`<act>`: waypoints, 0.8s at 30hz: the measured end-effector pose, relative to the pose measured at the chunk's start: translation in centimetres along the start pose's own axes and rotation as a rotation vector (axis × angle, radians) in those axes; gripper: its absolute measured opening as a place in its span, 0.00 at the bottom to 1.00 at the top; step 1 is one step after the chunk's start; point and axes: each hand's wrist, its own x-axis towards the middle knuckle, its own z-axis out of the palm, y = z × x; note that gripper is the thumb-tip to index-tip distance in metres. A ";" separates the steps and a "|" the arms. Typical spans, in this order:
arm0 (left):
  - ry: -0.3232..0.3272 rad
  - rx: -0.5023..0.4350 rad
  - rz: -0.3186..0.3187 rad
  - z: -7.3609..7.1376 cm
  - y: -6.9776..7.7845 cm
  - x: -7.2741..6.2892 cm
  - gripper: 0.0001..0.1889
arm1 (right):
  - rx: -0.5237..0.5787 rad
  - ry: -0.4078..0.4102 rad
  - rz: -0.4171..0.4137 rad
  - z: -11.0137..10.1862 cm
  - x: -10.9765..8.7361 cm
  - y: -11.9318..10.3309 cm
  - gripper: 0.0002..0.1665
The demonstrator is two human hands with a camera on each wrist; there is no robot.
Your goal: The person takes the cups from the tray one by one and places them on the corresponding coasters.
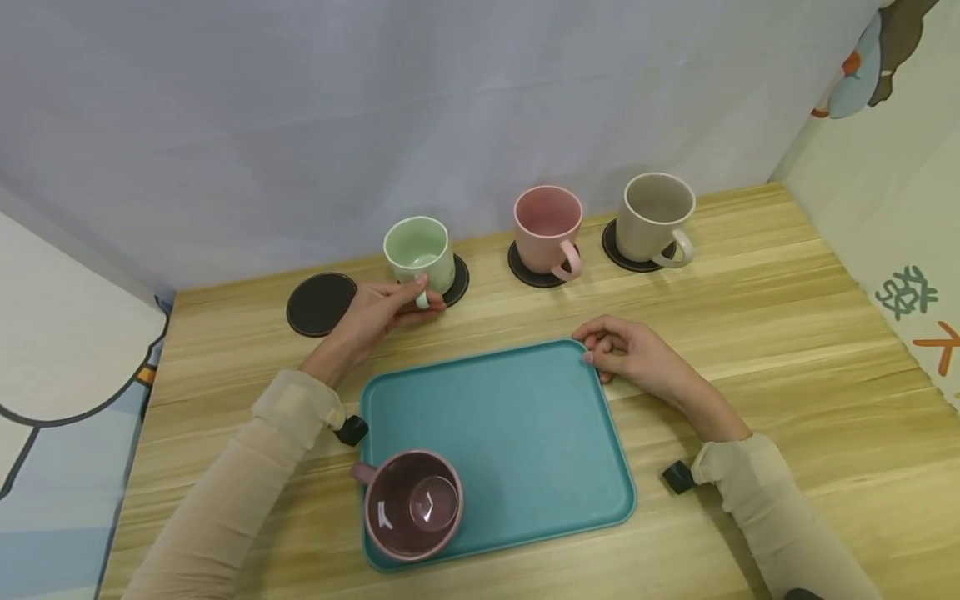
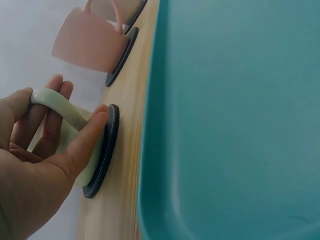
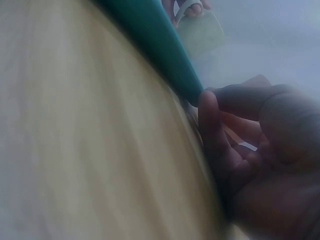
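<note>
My left hand point(image 1: 386, 310) holds the handle point(image 2: 62, 107) of a pale green mug point(image 1: 418, 246), with thumb and fingers about it. The mug is upright at a black coaster point(image 1: 459, 279); whether its base rests fully on the coaster I cannot tell. At the far right corner of a teal tray point(image 1: 510, 425), my right hand point(image 1: 637, 360) pinches the rim between thumb and curled fingers, as the right wrist view shows. A mauve mug point(image 1: 414, 505) stands in the tray's near left corner, its handle pointing left over the rim.
Along the back of the wooden table point(image 1: 780, 350) stand a pink mug point(image 1: 547, 229) and a beige mug point(image 1: 654, 218), each on a black coaster. A bare black coaster point(image 1: 322, 303) lies left of the green mug. Behind hangs a pale cloth point(image 1: 375, 108).
</note>
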 end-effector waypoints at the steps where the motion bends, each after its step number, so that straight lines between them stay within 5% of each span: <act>1: -0.005 0.004 0.000 -0.1 0.0 0.0 0.19 | 0.000 0.000 0.000 0.0 0.0 0.0 0.20; 14: -0.093 0.062 0.009 -0.9 -0.2 0.0 0.21 | -0.001 -0.001 -0.001 0.0 0.0 0.0 0.20; 24: -0.094 0.084 -0.002 -1.1 -0.2 0.1 0.22 | -0.015 -0.005 -0.003 -0.1 0.1 0.1 0.20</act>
